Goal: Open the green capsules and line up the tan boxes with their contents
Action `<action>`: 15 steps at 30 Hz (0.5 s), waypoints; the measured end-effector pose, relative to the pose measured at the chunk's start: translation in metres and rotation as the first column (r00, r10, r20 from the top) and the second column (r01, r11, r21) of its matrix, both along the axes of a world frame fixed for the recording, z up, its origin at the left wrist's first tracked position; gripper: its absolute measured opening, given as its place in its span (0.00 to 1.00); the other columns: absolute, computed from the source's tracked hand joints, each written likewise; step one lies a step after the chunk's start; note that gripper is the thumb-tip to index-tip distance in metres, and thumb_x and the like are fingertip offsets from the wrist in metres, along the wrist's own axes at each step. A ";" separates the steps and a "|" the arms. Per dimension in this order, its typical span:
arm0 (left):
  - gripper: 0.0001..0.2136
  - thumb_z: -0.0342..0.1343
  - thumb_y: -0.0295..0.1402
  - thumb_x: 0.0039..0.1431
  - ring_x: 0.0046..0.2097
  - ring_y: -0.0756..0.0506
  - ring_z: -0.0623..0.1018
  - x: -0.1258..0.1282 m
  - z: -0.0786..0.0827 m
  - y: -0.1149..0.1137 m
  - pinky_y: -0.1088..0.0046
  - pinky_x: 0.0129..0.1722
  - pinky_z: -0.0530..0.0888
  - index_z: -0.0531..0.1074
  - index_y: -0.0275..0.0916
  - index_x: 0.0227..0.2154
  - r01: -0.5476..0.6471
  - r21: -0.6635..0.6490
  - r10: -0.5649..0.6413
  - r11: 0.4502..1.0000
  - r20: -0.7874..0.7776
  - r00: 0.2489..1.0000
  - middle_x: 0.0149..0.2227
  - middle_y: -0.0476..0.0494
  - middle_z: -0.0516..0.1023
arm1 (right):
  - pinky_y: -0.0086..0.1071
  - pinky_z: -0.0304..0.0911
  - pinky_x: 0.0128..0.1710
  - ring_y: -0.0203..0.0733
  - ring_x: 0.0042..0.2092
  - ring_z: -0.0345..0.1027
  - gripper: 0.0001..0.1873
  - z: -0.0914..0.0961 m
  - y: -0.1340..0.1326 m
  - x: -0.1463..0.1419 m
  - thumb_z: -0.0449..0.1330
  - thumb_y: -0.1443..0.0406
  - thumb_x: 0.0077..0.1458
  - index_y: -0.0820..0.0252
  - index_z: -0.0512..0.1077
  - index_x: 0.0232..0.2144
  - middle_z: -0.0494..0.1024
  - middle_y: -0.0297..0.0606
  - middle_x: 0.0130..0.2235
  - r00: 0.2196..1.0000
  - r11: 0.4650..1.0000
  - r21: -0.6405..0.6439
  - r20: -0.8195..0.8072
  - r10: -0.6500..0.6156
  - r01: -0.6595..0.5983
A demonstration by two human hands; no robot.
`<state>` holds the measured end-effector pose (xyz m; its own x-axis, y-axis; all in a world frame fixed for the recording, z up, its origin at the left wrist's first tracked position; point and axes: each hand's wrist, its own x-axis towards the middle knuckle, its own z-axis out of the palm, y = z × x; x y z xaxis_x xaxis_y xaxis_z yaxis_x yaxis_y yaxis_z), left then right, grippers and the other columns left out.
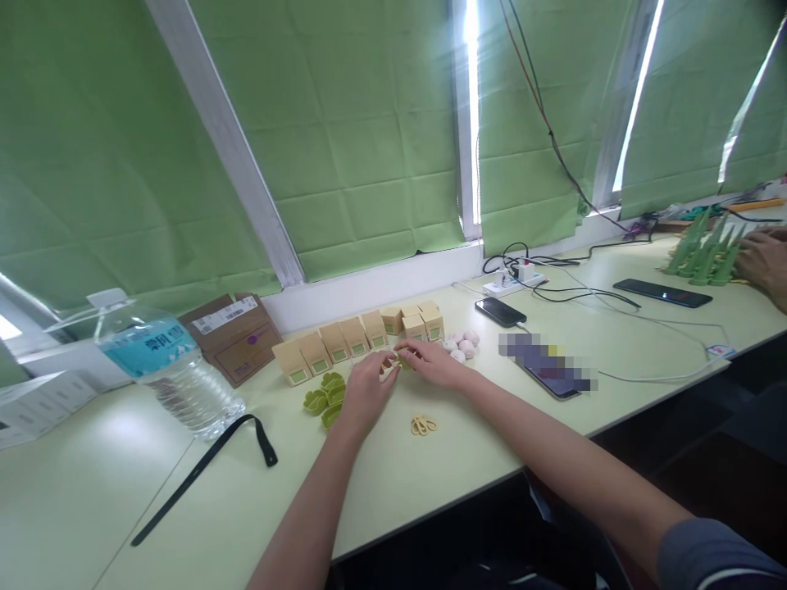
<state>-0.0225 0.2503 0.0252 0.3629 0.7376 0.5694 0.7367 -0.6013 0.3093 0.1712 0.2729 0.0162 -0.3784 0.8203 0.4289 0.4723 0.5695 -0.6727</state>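
Over the table, the fingertips of my left hand (367,387) and my right hand (429,363) meet around a small green piece (403,359). Both hands are closed in a pinch on it, and my fingers hide most of its shape. Beside my left hand lie several green cup-like pieces (316,401). Pale round balls (466,348) are grouped just beyond my right hand. Nearer the table's front edge lies a small bunch of yellow loops (424,424). Behind my hands stands a row of small tan boxes (340,340), each with a greenish window.
To the left stand a large water bottle (184,381), a brown carton (243,340) and a black strap (202,467). On the right are phones (501,312), a power strip (513,283) and cables. A co-worker's hand (766,258) is beside green spikes (707,250).
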 end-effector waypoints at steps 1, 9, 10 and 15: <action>0.07 0.55 0.34 0.63 0.37 0.46 0.75 0.000 0.000 0.000 0.68 0.40 0.70 0.74 0.42 0.41 0.000 -0.001 0.000 1.000 -0.003 1.000 0.37 0.46 0.79 | 0.35 0.60 0.39 0.42 0.37 0.69 0.20 0.000 0.000 0.000 0.47 0.53 0.69 0.55 0.71 0.52 0.78 0.37 0.39 1.000 1.000 -0.001 0.002 0.001 -0.001; 0.08 0.55 0.35 0.63 0.36 0.46 0.75 -0.001 0.000 0.003 0.67 0.39 0.70 0.73 0.41 0.42 -0.034 -0.007 0.034 0.999 -0.002 0.999 0.37 0.46 0.79 | 0.34 0.59 0.38 0.41 0.37 0.69 0.20 0.000 0.000 0.000 0.47 0.54 0.69 0.55 0.71 0.52 0.78 0.37 0.39 1.000 1.000 0.009 0.001 0.002 -0.002; 0.08 0.55 0.35 0.63 0.36 0.45 0.75 -0.002 -0.001 0.004 0.67 0.39 0.70 0.73 0.41 0.43 -0.039 -0.007 0.039 0.999 -0.005 0.999 0.36 0.46 0.79 | 0.33 0.59 0.38 0.41 0.37 0.69 0.20 0.000 0.000 0.000 0.47 0.54 0.69 0.55 0.71 0.52 0.78 0.37 0.38 1.000 1.000 0.011 0.001 -0.002 0.002; 0.07 0.55 0.35 0.62 0.35 0.45 0.75 -0.002 -0.002 0.004 0.67 0.39 0.70 0.74 0.41 0.41 -0.042 0.005 0.042 0.999 -0.018 0.999 0.36 0.46 0.79 | 0.33 0.59 0.38 0.41 0.36 0.69 0.20 0.000 0.000 0.001 0.47 0.54 0.69 0.55 0.71 0.52 0.78 0.37 0.38 1.000 1.000 0.010 0.008 -0.004 0.004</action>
